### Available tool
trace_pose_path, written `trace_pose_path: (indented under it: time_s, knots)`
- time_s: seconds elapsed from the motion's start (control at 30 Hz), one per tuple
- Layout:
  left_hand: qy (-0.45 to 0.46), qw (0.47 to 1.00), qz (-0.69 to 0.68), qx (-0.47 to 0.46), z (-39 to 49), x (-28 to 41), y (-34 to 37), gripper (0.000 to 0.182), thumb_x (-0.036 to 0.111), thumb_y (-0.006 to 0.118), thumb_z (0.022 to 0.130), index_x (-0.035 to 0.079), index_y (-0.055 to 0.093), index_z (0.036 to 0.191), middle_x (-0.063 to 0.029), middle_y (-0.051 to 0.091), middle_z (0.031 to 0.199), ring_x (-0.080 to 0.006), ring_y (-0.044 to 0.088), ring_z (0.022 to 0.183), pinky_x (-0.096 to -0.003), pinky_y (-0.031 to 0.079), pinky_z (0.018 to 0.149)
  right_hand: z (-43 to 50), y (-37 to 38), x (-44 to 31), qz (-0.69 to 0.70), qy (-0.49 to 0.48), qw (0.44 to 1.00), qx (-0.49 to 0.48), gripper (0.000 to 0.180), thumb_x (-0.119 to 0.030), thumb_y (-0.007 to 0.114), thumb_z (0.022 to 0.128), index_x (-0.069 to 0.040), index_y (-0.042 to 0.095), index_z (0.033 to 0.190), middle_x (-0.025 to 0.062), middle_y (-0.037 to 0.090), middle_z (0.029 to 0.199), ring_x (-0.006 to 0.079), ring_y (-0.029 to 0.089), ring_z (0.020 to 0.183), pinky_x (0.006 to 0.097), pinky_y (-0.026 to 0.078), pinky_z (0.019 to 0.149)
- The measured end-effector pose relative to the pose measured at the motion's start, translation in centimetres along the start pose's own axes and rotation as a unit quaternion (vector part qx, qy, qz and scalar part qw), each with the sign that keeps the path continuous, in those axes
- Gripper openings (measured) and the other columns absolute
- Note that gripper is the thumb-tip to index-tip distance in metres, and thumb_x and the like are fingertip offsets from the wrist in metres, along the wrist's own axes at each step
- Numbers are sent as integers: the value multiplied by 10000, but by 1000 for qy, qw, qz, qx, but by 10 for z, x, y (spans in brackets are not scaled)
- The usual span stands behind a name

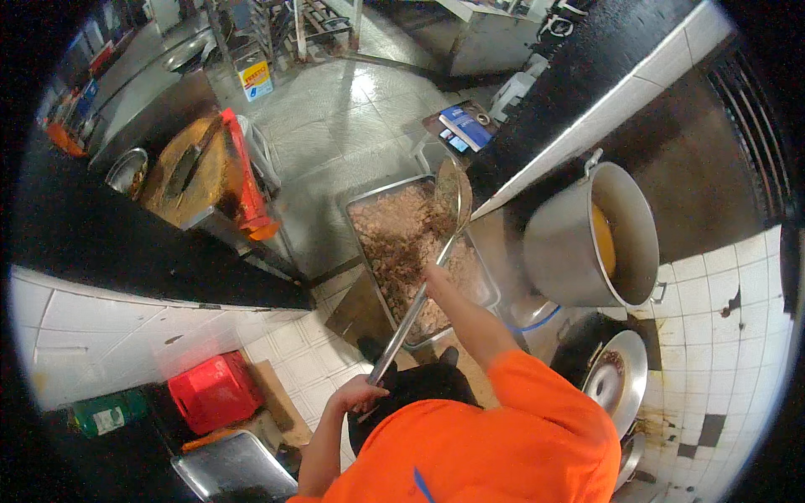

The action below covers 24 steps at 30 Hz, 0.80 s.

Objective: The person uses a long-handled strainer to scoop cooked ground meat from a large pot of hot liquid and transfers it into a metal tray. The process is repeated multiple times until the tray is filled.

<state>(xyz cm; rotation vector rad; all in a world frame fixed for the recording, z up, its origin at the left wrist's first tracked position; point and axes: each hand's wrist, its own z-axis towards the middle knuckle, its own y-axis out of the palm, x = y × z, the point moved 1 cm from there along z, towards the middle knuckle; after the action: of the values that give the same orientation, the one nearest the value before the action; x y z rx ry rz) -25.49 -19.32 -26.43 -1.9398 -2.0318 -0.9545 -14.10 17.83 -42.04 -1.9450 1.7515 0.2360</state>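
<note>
A long-handled metal skimmer (454, 188) slants away from my body over a large metal tray (353, 223). My left hand (360, 396) is closed around the near end of its handle, close to my waist. Farther up the same handle, my right hand (436, 280) grips it above the tray. Crumbled food that looks like minced meat (393, 217) fills the tray, pale in most places, with a darker brown mass (399, 258) in the middle. The skimmer's round head is tilted on edge by the tray's far right corner. Whether it touches the food I cannot tell.
To the right stand a tall pot (560, 239) with yellowish liquid and a wide metal pan (619, 371). At left, a knife (183, 168) lies on a round chopping block (207, 170). A book (465, 126) rests beyond the tray. Behind left are a red crate (214, 390) and a metal tray (236, 468).
</note>
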Motion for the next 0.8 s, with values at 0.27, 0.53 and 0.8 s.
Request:
trace_pose_path:
  time_s: [0.27,0.53,0.8]
  knots:
    - [-26,995,95,-32,-22,-84,-40,279,248,788,771,47,599,806,-65,601,619,-162,567,483,-304,421,421,-68,-4,71,149,-15,989,17,95,-68,553,800,-34,465,789,115,461,599,242,468,475,427,413,440]
    - [-34,994,100,-2,-126,-94,-44,279,263,774,778,44,617,849,-67,594,630,-183,583,531,-314,453,485,-129,-59,182,212,122,923,-298,28,-23,538,732,-42,538,711,129,496,652,292,539,643,486,485,636]
    - [31,906,327,267,-150,-7,-41,297,302,762,782,56,631,883,-105,619,662,-242,612,579,-351,476,527,-181,-75,121,318,142,889,-295,52,-62,531,708,-42,522,754,144,513,712,305,535,648,500,480,649]
